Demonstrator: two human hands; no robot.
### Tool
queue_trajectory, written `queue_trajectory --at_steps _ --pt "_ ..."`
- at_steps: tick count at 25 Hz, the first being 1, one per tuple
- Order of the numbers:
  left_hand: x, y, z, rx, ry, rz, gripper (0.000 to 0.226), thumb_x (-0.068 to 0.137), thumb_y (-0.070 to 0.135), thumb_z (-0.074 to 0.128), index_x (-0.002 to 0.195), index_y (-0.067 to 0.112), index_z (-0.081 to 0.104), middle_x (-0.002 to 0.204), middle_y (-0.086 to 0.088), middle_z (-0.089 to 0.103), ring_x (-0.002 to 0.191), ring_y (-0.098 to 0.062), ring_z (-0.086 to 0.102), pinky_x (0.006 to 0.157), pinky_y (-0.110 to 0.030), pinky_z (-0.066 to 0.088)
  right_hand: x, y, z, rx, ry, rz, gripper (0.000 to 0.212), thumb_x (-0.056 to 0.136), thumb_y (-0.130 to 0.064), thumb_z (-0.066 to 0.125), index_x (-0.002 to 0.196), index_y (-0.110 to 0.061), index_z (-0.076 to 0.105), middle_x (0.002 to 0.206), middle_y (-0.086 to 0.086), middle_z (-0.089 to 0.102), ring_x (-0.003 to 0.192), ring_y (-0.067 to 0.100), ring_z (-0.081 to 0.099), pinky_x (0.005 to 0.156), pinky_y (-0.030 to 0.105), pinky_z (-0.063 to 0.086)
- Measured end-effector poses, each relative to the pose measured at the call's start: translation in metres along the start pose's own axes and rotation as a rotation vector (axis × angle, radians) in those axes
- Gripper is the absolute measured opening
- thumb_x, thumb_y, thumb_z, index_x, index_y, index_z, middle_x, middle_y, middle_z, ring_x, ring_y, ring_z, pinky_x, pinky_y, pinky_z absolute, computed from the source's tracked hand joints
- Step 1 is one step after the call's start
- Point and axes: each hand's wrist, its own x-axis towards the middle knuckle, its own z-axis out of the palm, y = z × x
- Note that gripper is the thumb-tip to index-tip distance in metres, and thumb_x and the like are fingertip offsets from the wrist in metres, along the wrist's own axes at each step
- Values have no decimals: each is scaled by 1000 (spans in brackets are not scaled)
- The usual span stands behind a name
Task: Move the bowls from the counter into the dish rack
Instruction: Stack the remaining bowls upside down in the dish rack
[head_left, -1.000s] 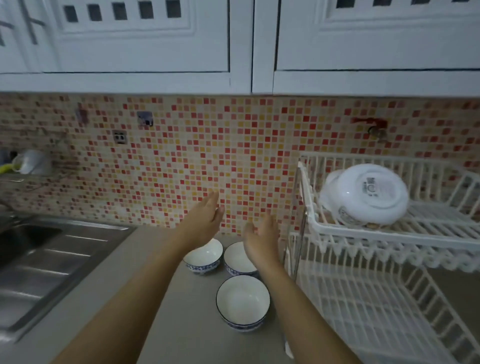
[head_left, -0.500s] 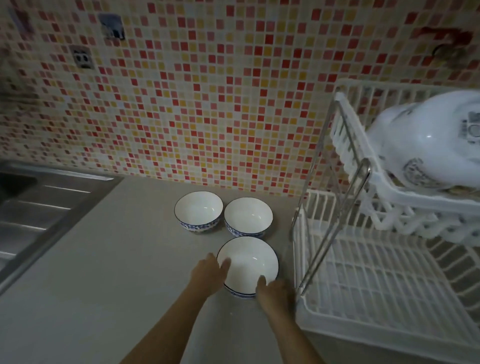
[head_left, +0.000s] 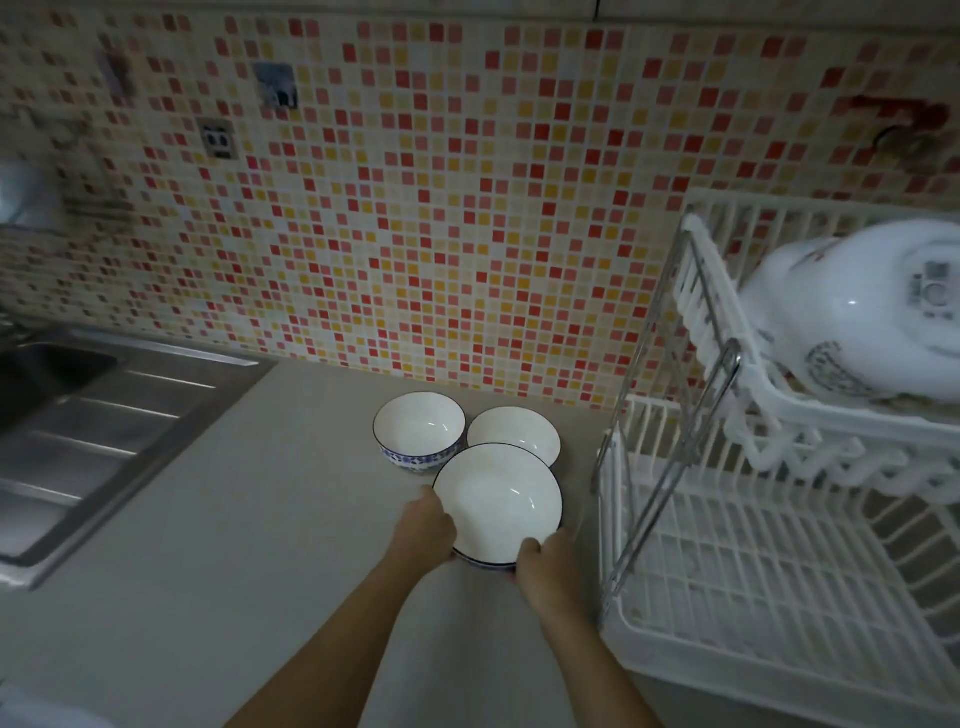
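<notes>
While both hands are wrapped round it, the near white ceramic bowl with a thin dark rim line (head_left: 497, 504) sits mouth-up, opening facing straight at the head camera, so there's no real long axis to speak of, it's just round. The left hand (head_left: 423, 530) clamps the bowl's left-near edge with the thumb up along the rim, and the right hand (head_left: 545, 569) grips the near-right edge, thumb tip on the rim too. Can't honestly tell if the bowl is off the pale grey counter (head_left: 234, 545) or still resting on it.

Just beyond the grip, away from the person, are two more mouth-up bowls: a white bowl with a blue patterned outside (head_left: 418, 431) to the far left and a plain-looking white bowl (head_left: 514, 439) to the far right, partly hidden behind the held one. Those two look like they're touching each other.

Right of the grip, close by, stands the white plastic two-tier dish rack (head_left: 737, 613) on shiny metal legs. Its upper tier carries a big upturned white dish (head_left: 852, 322). Far left of the grip is the stainless steel sink (head_left: 93, 415).
</notes>
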Motion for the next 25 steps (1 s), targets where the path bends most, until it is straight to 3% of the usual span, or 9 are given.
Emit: queue_trajectory --at_steps 3,6,8,12,13,15,20,22,25 --pt "-18 19 -32 -103 65 84 31 87 -4 35 118 -3 38 113 -29 57 90 -47 64 72 -54 58 -22 -39 -9 -51 29 -115 39 90 -4 42 128 5 41 128 19 55 113 34 56 77 24 37" --pt "-52 41 -73 -257 179 207 27 93 4 30 118 9 40 119 -20 55 90 -34 62 65 -45 60 -57 -78 -10 41 70 -301 50 90 -5 42 139 -7 36 132 12 54 115 33 55 89 33 48" --pt "-78 52 -95 -308 279 286 35 92 2 32 126 8 40 121 -16 53 102 -33 57 79 -46 58 -82 -104 -13 171 78 -371 52 92 -11 45 142 -10 31 134 12 54 118 32 55 97 43 49" --pt "-128 78 -133 -502 371 461 41 91 1 35 131 9 37 120 -7 52 101 -25 53 74 -45 60 -124 -158 -29 408 -124 -410 42 88 -8 45 126 -25 40 118 9 60 86 28 69 65 37 61" --pt "-141 85 -144 -491 395 493 40 91 2 37 130 9 38 120 -7 53 101 -24 53 72 -42 60 -136 -170 -36 431 -137 -439 43 85 -4 44 120 -29 42 116 6 60 88 26 67 68 39 61" --pt "-161 99 -166 -416 412 575 38 90 8 43 127 11 40 119 -7 57 97 -23 56 70 -38 59 -158 -192 -56 365 -79 -527 42 82 -3 43 114 -30 43 113 1 58 95 23 59 75 42 59" --pt "-213 147 -205 -175 513 842 44 92 35 51 132 20 39 125 -3 61 77 -11 63 56 -20 50 -191 -213 -124 44 183 -821 47 90 -6 40 135 -17 37 108 8 62 72 14 55 57 23 48" --pt "-231 173 -203 -90 561 991 46 92 40 48 134 27 35 123 -2 63 74 -14 65 64 -32 56 -196 -215 -153 -44 294 -941 54 91 -5 39 143 -20 28 89 8 62 54 10 48 44 14 35" --pt "-244 206 -187 -72 469 1164 42 93 39 44 132 37 30 108 1 66 67 -18 65 67 -42 58 -200 -219 -201 -98 446 -1094 60 93 -5 40 147 -24 22 69 -4 53 50 4 44 44 12 31"
